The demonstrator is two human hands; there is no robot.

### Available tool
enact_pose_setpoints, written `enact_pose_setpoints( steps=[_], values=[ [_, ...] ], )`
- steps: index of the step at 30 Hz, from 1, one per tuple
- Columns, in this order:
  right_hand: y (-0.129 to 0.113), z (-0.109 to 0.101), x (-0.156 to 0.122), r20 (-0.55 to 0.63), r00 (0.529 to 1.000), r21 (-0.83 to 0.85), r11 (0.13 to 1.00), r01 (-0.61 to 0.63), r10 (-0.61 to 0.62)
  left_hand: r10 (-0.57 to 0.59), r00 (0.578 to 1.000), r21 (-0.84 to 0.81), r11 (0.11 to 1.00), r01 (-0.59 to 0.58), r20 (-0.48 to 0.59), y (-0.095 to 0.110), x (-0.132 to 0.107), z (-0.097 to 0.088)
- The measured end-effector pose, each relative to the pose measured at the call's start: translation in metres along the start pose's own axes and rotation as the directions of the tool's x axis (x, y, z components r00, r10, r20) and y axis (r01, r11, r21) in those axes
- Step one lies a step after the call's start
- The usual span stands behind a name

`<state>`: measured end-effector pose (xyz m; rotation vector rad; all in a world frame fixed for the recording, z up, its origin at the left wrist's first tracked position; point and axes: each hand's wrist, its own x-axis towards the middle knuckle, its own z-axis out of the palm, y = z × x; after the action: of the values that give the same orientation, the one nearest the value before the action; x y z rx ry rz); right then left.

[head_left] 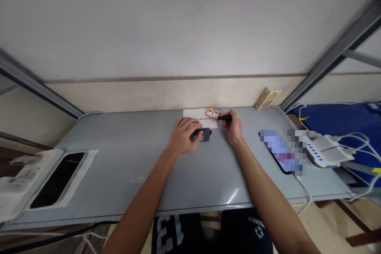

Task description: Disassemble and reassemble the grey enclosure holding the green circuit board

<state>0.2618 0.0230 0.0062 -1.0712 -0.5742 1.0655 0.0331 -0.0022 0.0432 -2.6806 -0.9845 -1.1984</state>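
Note:
My left hand (183, 137) rests on the grey table (125, 166), fingers curled round a small dark grey boxy device (204, 133). My right hand (233, 126) is closed on a black-handled tool with a yellow end (225, 118), its tip pointing left toward a small orange and white round object (212, 112). That object lies on a white sheet of paper (193, 113) near the back edge of the table.
A small cardboard box (267, 99) leans against the wall at the back right. A phone (282, 151) and a white charging hub with cables (324, 151) lie at the right. A dark phone on white paper (58, 178) and a white device (20, 180) sit at the left.

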Motion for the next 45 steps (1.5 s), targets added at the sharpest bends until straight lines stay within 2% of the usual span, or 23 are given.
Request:
enact_pose_setpoints(
  steps=[4,8,14,18,29,36,38,40,42,45],
  values=[
    [-0.012,-0.008,0.002,-0.018,0.999,0.220,0.975,-0.027,0.032,0.044,0.998,-0.010,0.999,-0.044,0.041,-0.001,0.007,0.006],
    [-0.018,-0.012,0.001,0.025,0.998,0.296,0.953,-0.062,0.057,0.043,0.998,-0.015,0.999,-0.043,0.039,0.001,-0.005,0.011],
    [-0.017,-0.010,0.000,0.086,0.995,0.272,0.960,-0.063,0.041,0.046,0.999,-0.024,0.999,-0.046,-0.002,0.002,-0.009,0.015],
    [-0.016,-0.008,0.001,0.082,0.996,0.253,0.965,-0.066,0.046,0.044,0.999,-0.041,0.998,-0.044,-0.015,0.001,-0.008,0.017],
    [-0.012,-0.007,0.001,0.077,0.996,0.115,0.992,-0.060,0.052,-0.008,0.999,-0.043,0.999,0.010,0.050,0.007,-0.008,0.017],
    [-0.013,-0.010,0.003,0.090,0.995,0.165,0.985,-0.044,0.029,0.019,0.999,-0.036,0.999,-0.017,0.038,0.005,-0.010,0.023],
    [-0.012,-0.010,0.005,0.056,0.998,0.175,0.984,-0.027,0.018,0.023,0.999,-0.031,0.999,-0.021,0.039,0.005,-0.010,0.024],
    [-0.009,-0.008,0.006,0.000,1.000,0.137,0.991,-0.009,0.009,0.033,0.999,-0.030,0.999,-0.032,0.036,0.006,-0.011,0.025],
    [-0.003,-0.003,0.004,-0.004,1.000,0.004,1.000,0.020,-0.020,0.040,0.999,-0.042,0.998,-0.039,0.033,0.007,-0.011,0.023],
    [0.005,0.007,-0.005,0.142,0.986,-0.241,0.963,0.119,-0.087,-0.008,1.000,-0.048,0.999,0.009,0.010,0.003,-0.010,0.014]
  ],
)
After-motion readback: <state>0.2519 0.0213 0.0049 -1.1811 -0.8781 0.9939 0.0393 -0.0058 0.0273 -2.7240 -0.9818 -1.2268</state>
